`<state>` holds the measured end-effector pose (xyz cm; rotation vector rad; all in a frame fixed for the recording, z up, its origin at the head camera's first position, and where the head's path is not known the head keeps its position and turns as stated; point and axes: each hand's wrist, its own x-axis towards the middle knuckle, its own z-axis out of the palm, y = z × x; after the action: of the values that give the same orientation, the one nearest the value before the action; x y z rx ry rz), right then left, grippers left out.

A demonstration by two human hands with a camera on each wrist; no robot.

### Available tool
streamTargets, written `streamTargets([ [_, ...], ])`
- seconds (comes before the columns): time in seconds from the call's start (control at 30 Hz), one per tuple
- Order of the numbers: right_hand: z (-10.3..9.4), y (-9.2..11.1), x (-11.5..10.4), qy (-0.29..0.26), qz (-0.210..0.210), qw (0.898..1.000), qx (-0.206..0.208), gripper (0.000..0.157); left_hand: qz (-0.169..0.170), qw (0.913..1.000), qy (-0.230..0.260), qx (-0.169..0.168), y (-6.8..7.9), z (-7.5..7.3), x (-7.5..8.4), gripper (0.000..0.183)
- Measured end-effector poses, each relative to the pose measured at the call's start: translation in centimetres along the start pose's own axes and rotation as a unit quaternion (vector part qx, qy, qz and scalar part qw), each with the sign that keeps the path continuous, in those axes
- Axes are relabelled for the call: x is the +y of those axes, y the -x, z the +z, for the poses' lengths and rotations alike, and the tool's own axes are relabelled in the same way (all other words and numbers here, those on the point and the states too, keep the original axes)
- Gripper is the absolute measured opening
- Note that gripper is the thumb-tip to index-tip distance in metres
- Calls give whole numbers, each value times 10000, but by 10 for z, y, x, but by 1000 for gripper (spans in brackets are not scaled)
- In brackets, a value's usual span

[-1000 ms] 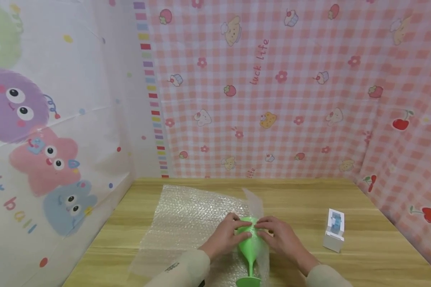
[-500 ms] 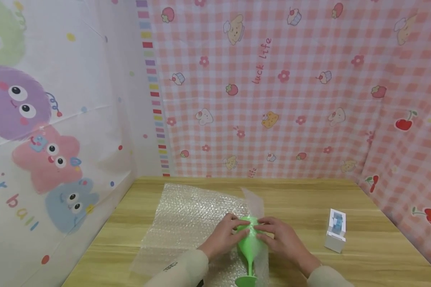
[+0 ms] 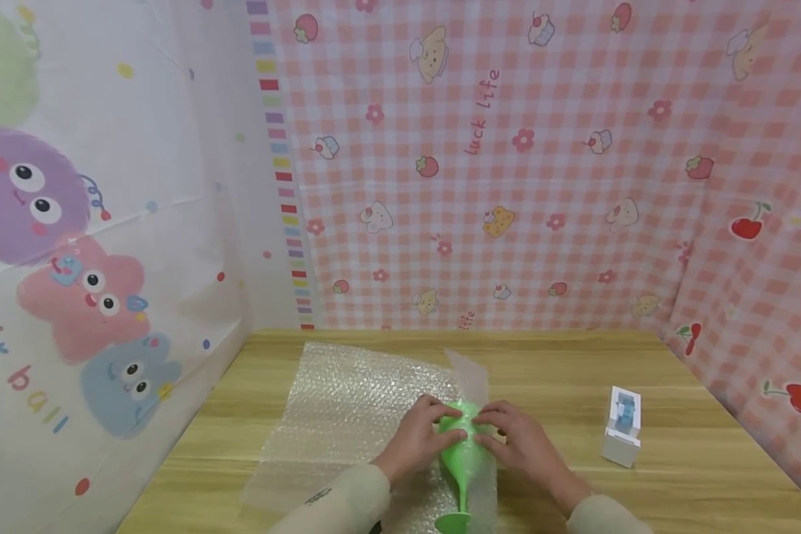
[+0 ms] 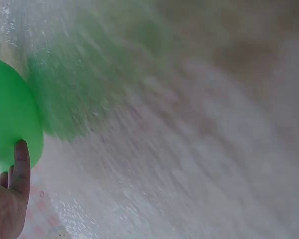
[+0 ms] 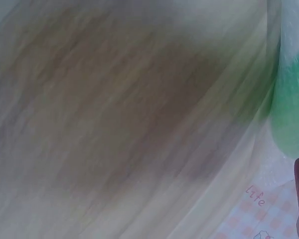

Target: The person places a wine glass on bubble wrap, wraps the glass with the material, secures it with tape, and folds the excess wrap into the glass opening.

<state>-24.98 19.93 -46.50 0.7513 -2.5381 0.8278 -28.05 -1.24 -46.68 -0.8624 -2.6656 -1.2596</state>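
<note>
A green goblet [image 3: 463, 469] lies on its side on a sheet of bubble wrap [image 3: 357, 393], its round foot [image 3: 452, 523] toward me. The wrap's right edge is folded up over the bowl's right side. My left hand [image 3: 415, 437] holds the bowl from the left, thumb and fingers on it; in the left wrist view a fingertip touches the bare green bowl [image 4: 12, 117]. From the right, my right hand [image 3: 523, 449] holds the folded wrap against the bowl. In the right wrist view the green bowl [image 5: 291, 114] shows through the clear film.
To the right on the wooden table [image 3: 554, 378] stands a small white box [image 3: 621, 449] with a light blue thing [image 3: 624, 411] in its top. Printed cloths hang at the back [image 3: 480, 252], left and right. The wrap spreads over the table's left middle.
The goblet's foot has shifted slightly left, and the folded wrap edge has moved a little left with it. Both hands keep their hold around the bowl.
</note>
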Motion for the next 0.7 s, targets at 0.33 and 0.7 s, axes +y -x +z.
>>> streamTargets([
  [0.33,5,-3,-6,-70,191,9998,-8,20,-216,9998,34,11,4,-4,1,33],
  [0.7,3,-4,-1,43,-109,9999,72,20,-225,9995,186,81,4,-4,-3,30],
])
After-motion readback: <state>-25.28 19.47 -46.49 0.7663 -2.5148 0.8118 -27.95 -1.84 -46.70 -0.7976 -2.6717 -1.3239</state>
